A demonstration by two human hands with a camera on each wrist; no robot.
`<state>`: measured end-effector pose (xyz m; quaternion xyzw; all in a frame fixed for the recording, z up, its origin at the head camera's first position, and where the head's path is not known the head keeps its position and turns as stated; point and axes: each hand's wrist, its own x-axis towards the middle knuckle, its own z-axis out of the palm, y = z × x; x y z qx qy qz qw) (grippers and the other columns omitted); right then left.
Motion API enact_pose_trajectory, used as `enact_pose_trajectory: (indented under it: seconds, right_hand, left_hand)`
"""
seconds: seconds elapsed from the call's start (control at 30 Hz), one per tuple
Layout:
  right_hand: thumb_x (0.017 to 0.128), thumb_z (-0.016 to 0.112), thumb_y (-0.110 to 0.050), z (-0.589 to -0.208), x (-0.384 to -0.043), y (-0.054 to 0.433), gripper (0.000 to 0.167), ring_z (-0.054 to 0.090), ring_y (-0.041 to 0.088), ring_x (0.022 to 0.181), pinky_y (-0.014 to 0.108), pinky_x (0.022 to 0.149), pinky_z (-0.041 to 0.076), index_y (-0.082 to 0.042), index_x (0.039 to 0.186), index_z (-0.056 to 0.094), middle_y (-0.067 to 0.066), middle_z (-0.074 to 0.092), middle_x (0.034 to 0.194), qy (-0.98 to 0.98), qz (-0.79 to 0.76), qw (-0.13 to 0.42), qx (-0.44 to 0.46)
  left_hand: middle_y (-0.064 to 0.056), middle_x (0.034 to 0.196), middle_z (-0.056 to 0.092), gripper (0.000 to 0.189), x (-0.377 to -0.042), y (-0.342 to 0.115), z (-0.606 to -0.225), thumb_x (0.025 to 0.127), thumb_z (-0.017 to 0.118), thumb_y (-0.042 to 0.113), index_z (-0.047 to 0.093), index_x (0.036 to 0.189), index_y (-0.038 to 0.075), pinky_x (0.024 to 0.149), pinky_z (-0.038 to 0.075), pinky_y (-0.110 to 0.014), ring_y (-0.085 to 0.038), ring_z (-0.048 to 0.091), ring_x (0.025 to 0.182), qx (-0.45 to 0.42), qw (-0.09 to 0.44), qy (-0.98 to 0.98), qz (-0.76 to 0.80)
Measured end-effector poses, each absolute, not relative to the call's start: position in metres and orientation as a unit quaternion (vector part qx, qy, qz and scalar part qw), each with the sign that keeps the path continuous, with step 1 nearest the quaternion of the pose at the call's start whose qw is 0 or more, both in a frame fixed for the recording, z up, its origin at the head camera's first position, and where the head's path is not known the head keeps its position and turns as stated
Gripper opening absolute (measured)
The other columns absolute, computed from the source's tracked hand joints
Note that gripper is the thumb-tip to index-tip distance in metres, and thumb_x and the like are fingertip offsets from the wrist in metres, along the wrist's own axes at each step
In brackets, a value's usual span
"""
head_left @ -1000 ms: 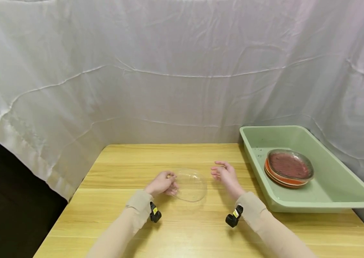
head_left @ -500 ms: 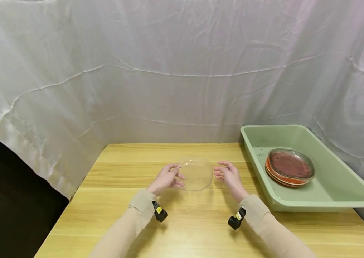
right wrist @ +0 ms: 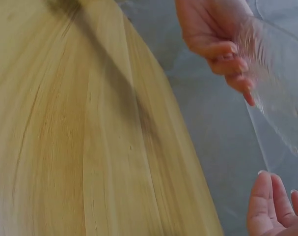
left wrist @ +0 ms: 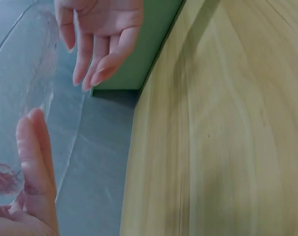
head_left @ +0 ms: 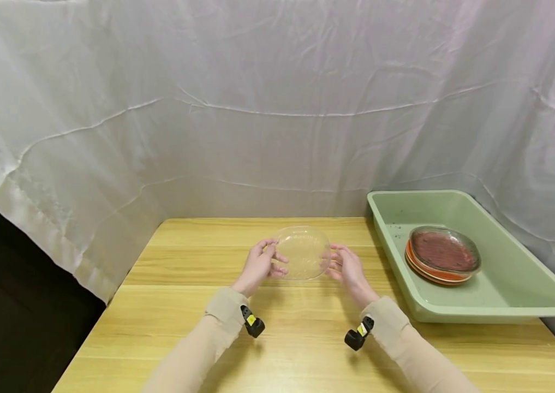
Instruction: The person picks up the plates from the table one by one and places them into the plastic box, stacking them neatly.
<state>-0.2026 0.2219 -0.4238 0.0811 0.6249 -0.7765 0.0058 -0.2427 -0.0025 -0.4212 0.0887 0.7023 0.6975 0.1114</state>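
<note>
A clear plastic dish [head_left: 302, 252] is lifted off the wooden table [head_left: 302, 333] and tilted up between both hands. My left hand [head_left: 261, 263] grips its left rim with curled fingers; in the right wrist view the left hand [right wrist: 212, 34] pinches the dish [right wrist: 279, 88]. My right hand [head_left: 347, 266] is at the dish's right rim with its fingers nearly straight. In the left wrist view the right hand [left wrist: 102, 39] hangs with straight fingers beside the dish [left wrist: 26, 73], and my left thumb [left wrist: 36, 162] lies along the rim.
A pale green tray [head_left: 498, 315] stands at the table's right side, holding a stack of shallow dishes [head_left: 441, 254] with red-brown contents. White cloth [head_left: 277, 109] hangs behind and around the table. The table's left edge drops into a dark gap [head_left: 12, 305].
My left hand has raised the clear dish from the table, tilted it upright and carried it slightly right. My right hand has moved in to its right rim.
</note>
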Motion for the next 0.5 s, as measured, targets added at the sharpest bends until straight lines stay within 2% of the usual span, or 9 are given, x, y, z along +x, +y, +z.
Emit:
enact_pose_trajectory:
  seconds: [0.17, 0.37, 0.5]
  right_hand:
    - [0.11, 0.026, -0.028, -0.422, -0.202, 0.22, 0.048, 0.07, 0.009, 0.079, 0.024, 0.079, 0.061, 0.0, 0.147, 0.039, -0.006, 0.071, 0.092, 0.6, -0.795, 0.028, 0.082]
    - [0.109, 0.024, -0.032, -0.42, -0.202, 0.22, 0.052, 0.072, 0.013, 0.081, 0.028, 0.08, 0.062, -0.001, 0.15, 0.034, 0.001, 0.07, 0.1, 0.596, -0.798, 0.031, 0.083]
    - [0.109, 0.025, -0.033, -0.42, -0.204, 0.219, 0.053, 0.074, 0.016, 0.084, 0.029, 0.08, 0.063, -0.001, 0.15, 0.035, 0.007, 0.069, 0.106, 0.602, -0.793, 0.03, 0.083]
  left_hand:
    - [-0.019, 0.094, 0.072, 0.038, -0.24, 0.006, -0.423, 0.11, 0.033, 0.018, 0.044, 0.142, 0.001, 0.06, 0.064, -0.033, -0.012, 0.07, 0.057, 0.094, 0.076, 0.703, 0.701]
    - [-0.02, 0.093, 0.071, 0.037, -0.237, 0.013, -0.425, 0.111, 0.035, 0.02, 0.044, 0.144, 0.006, 0.059, 0.064, -0.036, -0.012, 0.068, 0.054, 0.091, 0.055, 0.702, 0.704]
    - [-0.025, 0.094, 0.07, 0.037, -0.235, 0.017, -0.427, 0.111, 0.034, 0.02, 0.043, 0.144, 0.006, 0.057, 0.063, -0.035, -0.01, 0.066, 0.053, 0.096, 0.043, 0.706, 0.7]
